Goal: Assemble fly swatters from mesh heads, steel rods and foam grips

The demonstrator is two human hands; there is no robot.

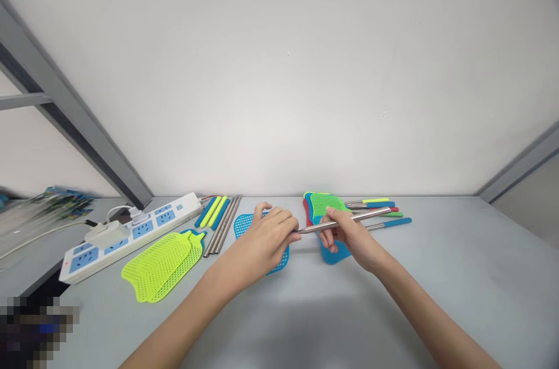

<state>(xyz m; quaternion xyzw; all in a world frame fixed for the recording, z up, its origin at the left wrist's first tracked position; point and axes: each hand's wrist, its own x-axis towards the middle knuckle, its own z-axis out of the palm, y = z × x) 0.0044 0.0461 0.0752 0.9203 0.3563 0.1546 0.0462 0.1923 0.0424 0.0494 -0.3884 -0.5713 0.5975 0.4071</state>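
Observation:
A blue perforated fly swatter head (pixel 243 223) is in my left hand (pixel 273 235), whose closed fingers cover its middle and neck. My right hand (pixel 345 232) pinches a silver metal rod (pixel 370 215) that slants up to the right. The rod's thin left end meets the fingertips of my left hand; whether it sits in the swatter's neck is hidden. Behind and below my right hand lies a pile of fly swatters with a green head (pixel 325 203) on top and a blue head (pixel 335 255) in front.
Left of my hands lie several silver rods (pixel 223 226), blue and yellow handle sleeves (pixel 215 213), and lime swatter heads (pixel 161 264). A white power strip (pixel 131 235) with plugs runs along the left. Swatter handles (pixel 393 222) point right from the pile. A pale wall (pixel 305 95) stands behind.

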